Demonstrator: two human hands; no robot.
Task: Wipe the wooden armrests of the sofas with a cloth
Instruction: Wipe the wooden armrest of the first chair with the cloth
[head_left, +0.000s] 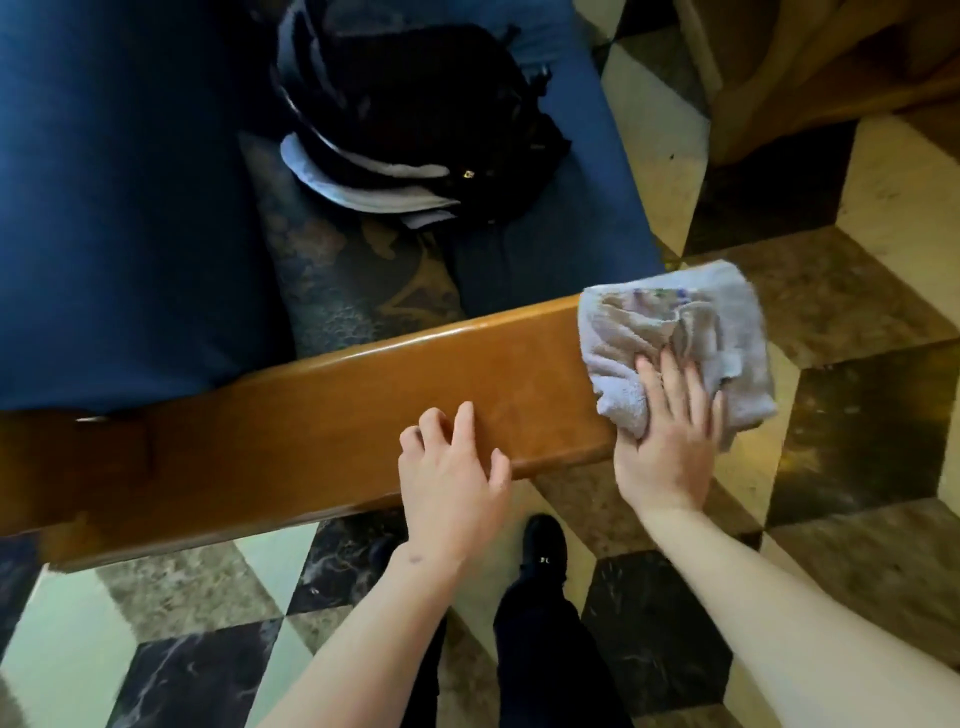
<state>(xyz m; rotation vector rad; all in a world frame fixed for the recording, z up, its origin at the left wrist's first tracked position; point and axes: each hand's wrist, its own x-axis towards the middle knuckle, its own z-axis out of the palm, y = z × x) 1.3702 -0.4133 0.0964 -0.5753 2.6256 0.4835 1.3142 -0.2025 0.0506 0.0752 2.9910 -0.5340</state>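
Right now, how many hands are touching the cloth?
1. The right hand presses flat on the cloth at the armrest's end. The left hand rests bare on the armrest, apart from the cloth.

Armrest (311, 415) top bare left of left hand (452, 478); cloth (675, 343) covers right end; bag (415, 114) occupies seat.

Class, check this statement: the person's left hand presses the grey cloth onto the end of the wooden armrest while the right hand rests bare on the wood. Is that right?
Not quite. In the head view the hands are swapped: the right hand presses the grey cloth onto the end of the wooden armrest, while the left hand rests bare on the wood.
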